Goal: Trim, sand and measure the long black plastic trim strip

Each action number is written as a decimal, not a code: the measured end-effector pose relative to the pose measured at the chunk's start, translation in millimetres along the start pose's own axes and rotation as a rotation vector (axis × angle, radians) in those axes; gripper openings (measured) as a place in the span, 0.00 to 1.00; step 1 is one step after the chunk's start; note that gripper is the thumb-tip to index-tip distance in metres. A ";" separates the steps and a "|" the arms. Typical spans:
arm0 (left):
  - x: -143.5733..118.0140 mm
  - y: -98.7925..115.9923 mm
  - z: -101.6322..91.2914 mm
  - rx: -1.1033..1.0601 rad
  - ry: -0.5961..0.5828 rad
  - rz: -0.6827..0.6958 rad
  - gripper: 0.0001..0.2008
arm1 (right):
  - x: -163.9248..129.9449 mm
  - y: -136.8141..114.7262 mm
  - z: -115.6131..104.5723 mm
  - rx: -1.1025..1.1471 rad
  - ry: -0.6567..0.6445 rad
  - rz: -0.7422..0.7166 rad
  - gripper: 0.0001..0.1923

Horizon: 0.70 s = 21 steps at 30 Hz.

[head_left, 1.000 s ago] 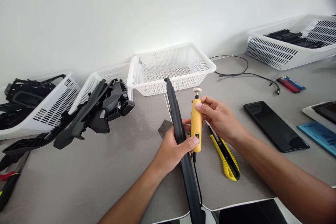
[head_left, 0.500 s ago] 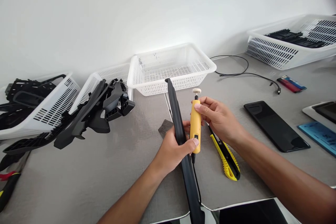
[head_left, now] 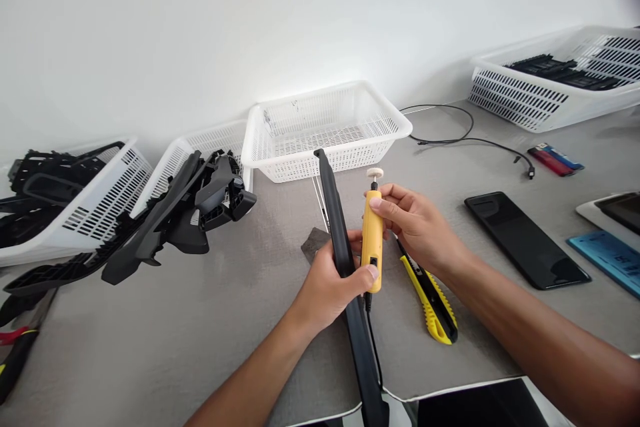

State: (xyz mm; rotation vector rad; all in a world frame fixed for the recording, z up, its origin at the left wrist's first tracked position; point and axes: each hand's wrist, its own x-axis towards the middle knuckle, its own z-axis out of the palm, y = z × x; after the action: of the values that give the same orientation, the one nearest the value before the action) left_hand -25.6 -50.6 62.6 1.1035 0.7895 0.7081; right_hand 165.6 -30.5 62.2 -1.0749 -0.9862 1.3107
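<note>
My left hand [head_left: 333, 287] is closed around a long black plastic strip [head_left: 337, 220], which slants from the near edge up toward the middle basket. Its thumb also presses the lower end of a yellow rotary tool [head_left: 371, 233], beside a small black switch. My right hand [head_left: 413, 220] pinches the upper body of that tool between thumb and fingers. A round off-white polishing head [head_left: 375, 173] tops the tool, apart from the strip. From its bottom end a black cord runs down to the table edge. Just right of the tool lies a yellow and black utility knife [head_left: 429, 300].
A white basket [head_left: 327, 157] stands behind my hands. Baskets of black parts [head_left: 175, 213] stand left, another basket [head_left: 520, 103] far right. A dark sanding-like piece [head_left: 314, 243], black cable [head_left: 470, 140], lighters [head_left: 556, 160], phone [head_left: 525, 240], blue item [head_left: 607, 260] and red-black pliers [head_left: 20, 353] lie around.
</note>
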 end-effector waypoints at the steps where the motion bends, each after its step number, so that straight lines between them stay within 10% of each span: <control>1: 0.1 -0.1 -0.2 0.003 0.000 -0.002 0.24 | 0.0 0.0 -0.1 -0.002 0.001 0.000 0.23; 21: -1.2 -6.1 0.1 -0.028 0.039 0.015 0.23 | -4.3 -8.6 -0.8 -0.009 -0.234 0.141 0.29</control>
State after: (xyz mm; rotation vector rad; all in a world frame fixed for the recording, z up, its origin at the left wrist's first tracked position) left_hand -25.4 -53.4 57.1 1.0737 0.8029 0.7538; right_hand 168.2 -34.5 70.5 -1.0282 -1.1054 1.5753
